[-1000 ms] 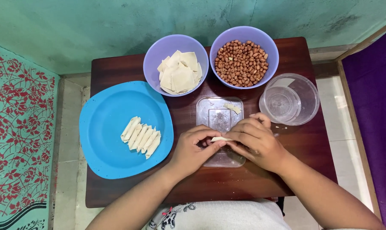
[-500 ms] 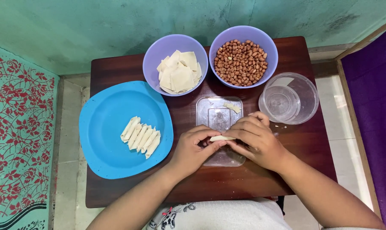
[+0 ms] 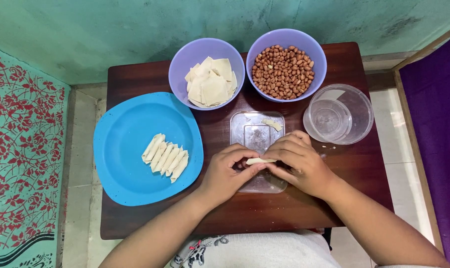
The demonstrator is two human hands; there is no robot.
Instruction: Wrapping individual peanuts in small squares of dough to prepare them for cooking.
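left hand (image 3: 225,174): fingers curled in, its grip pinched shut on the left end of a small pale dough roll (image 3: 260,161)
right hand (image 3: 299,164): fingers bent over, its grip closed on the right end of the same roll, thumb underneath
dough roll: held level between both hands, just above the near half of a clear plastic tray (image 3: 257,130)
clear plastic tray: flat on the dark wooden worktop (image 3: 354,168), centre, with a scrap of dough (image 3: 272,124) lying near its far right corner
blue plate (image 3: 125,144): left of the hands, touching nothing they hold, carrying a row of finished rolls (image 3: 165,158) laid side by side on a slant
clear round container (image 3: 338,114): right of the tray, beside the right hand but apart from it
left purple bowl (image 3: 206,73): far side of the worktop, filled with square dough sheets (image 3: 210,84)
right purple bowl (image 3: 286,64): just beside the first, touching or nearly so, heaped with peanuts (image 3: 283,72)
beyond: green wall (image 3: 135,30), patterned cloth at left (image 3: 21,149)
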